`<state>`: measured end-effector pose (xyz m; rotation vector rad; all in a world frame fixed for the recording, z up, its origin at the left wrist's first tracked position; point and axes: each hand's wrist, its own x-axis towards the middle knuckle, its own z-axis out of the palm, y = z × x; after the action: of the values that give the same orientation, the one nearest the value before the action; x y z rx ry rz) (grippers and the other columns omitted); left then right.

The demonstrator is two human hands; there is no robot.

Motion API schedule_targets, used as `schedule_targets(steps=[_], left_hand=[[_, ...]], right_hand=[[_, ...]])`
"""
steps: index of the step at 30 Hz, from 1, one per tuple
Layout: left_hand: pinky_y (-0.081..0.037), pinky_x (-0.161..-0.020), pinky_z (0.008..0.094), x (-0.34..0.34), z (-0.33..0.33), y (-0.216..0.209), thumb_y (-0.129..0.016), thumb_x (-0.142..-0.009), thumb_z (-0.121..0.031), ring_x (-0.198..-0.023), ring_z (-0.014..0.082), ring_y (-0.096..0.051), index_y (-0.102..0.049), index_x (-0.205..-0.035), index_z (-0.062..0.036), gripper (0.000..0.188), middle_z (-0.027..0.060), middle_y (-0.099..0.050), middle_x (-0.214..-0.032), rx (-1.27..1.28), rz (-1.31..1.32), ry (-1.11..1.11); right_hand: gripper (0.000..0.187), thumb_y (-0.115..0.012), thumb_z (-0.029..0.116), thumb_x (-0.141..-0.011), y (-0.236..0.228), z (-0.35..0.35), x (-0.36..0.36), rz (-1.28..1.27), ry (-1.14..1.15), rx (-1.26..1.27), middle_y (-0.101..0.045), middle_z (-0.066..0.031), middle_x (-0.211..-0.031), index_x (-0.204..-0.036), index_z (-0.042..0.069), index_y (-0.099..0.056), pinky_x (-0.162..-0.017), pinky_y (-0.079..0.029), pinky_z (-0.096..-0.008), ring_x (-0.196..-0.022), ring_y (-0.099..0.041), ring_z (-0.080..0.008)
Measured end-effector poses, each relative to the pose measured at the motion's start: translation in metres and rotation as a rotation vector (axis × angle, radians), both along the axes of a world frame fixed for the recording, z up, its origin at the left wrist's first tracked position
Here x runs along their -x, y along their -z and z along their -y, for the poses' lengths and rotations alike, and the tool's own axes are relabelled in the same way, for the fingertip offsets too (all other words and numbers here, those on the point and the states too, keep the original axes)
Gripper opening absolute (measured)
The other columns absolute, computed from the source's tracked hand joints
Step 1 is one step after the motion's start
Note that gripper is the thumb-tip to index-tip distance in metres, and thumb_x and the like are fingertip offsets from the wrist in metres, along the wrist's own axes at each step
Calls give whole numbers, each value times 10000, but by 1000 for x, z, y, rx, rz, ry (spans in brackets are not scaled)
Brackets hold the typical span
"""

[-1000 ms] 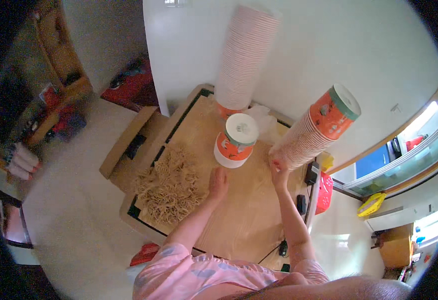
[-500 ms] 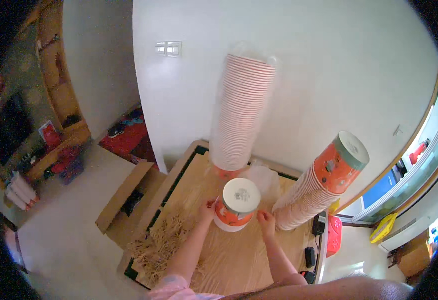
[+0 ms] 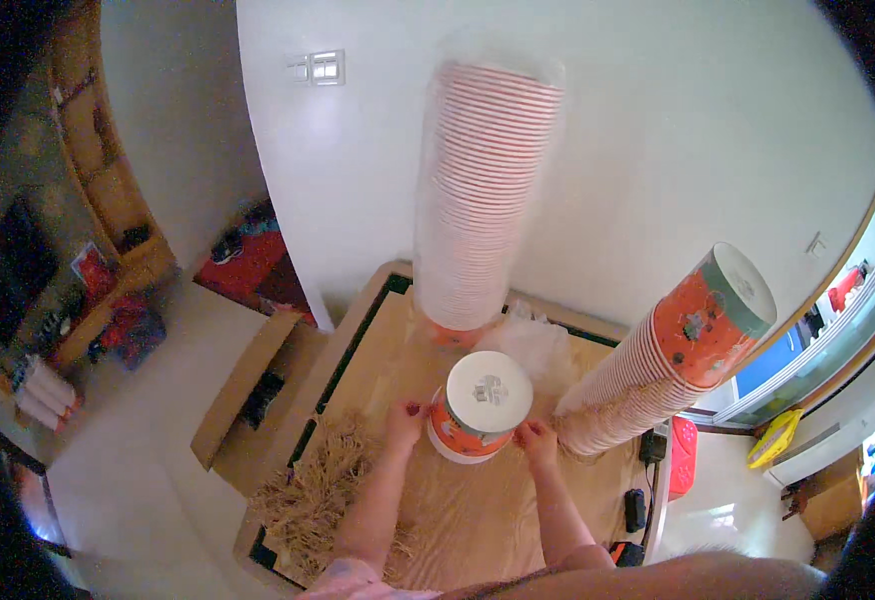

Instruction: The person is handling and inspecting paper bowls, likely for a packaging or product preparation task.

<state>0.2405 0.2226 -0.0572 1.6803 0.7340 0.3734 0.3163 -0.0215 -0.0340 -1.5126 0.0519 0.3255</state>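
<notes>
Orange upturned paper tub [image 3: 473, 425] stood between your left hand [image 3: 404, 426] and right hand [image 3: 539, 443], both at its sides; whether they gripped could not be told. Nested stack [image 3: 663, 362] right of your grip looked done; film-wrapped stack [image 3: 488, 200] beyond seemed untouched.

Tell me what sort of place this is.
Most likely a room in a home, judging by the wall switch, the wooden shelving unit at the far left and the red floor mat beside the wall's edge.
</notes>
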Motion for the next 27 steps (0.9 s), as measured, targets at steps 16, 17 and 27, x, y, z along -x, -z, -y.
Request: schedule_targets(steps=[16,17,27], left_hand=[[-443,-561,267,33,12,-113,-623,-746,-179,-609,138,-565,-625,-765,5,184,79,-614,-667,21,-66,-76],[-445,-565,259,26,0,-88,-617,-753,-171,-620,132,-567,-623,-774,3,175,75,-615,-679,45,20,-70],[-447,-621,231,122,40,-171,-541,-823,-129,-698,100,-565,-590,-935,29,200,53,-618,-790,420,388,200]], right_hand=[[205,-531,224,-814,-52,4,-1,53,-176,59,-529,-14,-615,-695,60,-565,-488,-373,-262,-524,-446,-112],[205,-531,224,-814,-64,-2,5,46,-196,60,-529,-14,-615,-695,60,-565,-488,-373,-262,-524,-446,-112],[96,-497,117,-843,-210,42,124,248,-127,-264,-556,-22,-768,-896,52,-543,-577,-417,-227,-640,-501,-106]])
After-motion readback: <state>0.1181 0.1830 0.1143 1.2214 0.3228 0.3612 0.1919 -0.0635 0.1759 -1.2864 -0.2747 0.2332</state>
